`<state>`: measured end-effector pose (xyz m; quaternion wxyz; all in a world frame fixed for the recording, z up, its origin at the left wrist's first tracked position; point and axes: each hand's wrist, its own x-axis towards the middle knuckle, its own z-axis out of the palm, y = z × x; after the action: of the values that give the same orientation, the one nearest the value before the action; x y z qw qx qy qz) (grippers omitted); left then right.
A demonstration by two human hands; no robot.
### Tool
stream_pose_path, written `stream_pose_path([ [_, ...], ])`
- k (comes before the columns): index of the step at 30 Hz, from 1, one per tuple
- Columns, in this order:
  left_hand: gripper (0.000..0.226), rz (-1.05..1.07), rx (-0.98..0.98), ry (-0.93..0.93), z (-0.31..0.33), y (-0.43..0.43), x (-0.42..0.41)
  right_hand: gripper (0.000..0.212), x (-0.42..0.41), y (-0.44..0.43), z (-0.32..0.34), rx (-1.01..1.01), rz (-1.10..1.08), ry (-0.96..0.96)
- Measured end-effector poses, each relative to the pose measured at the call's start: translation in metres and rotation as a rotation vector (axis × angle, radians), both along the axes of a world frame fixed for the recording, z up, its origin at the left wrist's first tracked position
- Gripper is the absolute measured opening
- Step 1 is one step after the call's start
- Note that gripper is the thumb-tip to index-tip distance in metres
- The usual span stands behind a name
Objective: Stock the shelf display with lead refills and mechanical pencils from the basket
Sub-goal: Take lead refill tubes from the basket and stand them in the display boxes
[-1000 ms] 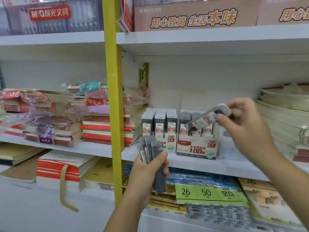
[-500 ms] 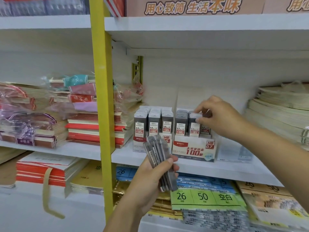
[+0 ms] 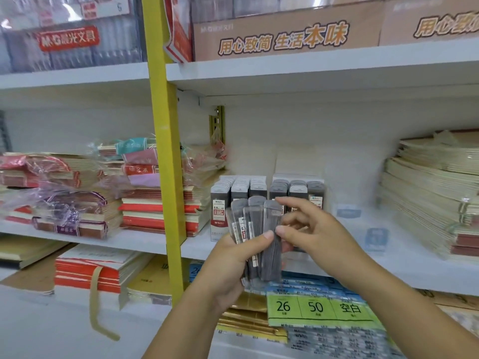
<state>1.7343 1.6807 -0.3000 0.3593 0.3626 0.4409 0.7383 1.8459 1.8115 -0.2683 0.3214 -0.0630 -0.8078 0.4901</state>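
Note:
My left hand (image 3: 228,263) grips a fan of several grey lead refill cases (image 3: 252,221), held upright in front of the middle shelf. My right hand (image 3: 318,234) pinches the rightmost case (image 3: 270,255) of the fan between thumb and forefinger. Behind the hands two display boxes stand on the white shelf (image 3: 388,265). The left box (image 3: 219,203) and the right box (image 3: 315,190) each hold rows of upright refill cases. No basket or mechanical pencils are in view.
A yellow upright post (image 3: 166,177) divides the shelving just left of the display boxes. Notebook stacks lie at the left (image 3: 153,208) and right (image 3: 427,193). Green-labelled packs (image 3: 316,307) fill the lower shelf. A brown carton (image 3: 285,37) sits above.
My right hand has left the right display box, where it put a case, and come back to the fan in my left hand. The left hand rose a little.

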Motion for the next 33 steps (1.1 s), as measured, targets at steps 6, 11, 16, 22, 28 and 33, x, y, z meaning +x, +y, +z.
stream_pose_path([
  [6,0.04,-0.089,-0.007,-0.074,-0.011,0.002,0.003,0.04,0.005,0.013,-0.003,-0.156,0.042,0.046],
  [11,0.045,-0.065,-0.073,-0.074,-0.015,0.003,0.001,0.034,0.008,0.014,-0.001,-0.185,0.065,0.086],
  [16,0.046,0.093,-0.134,0.037,-0.012,0.005,0.005,0.025,0.008,0.014,-0.001,-0.163,-0.001,0.054],
  [22,0.04,0.163,-0.152,-0.027,-0.007,0.002,0.004,0.028,0.01,0.016,0.0,-0.157,-0.027,0.066],
  [28,0.048,0.17,-0.123,-0.013,-0.001,0.004,0.004,0.028,0.012,0.017,0.005,-0.188,-0.059,0.154],
  [33,0.036,0.205,-0.128,-0.004,-0.013,-0.002,-0.011,0.029,0.014,0.018,0.012,-0.077,-0.173,0.226],
])
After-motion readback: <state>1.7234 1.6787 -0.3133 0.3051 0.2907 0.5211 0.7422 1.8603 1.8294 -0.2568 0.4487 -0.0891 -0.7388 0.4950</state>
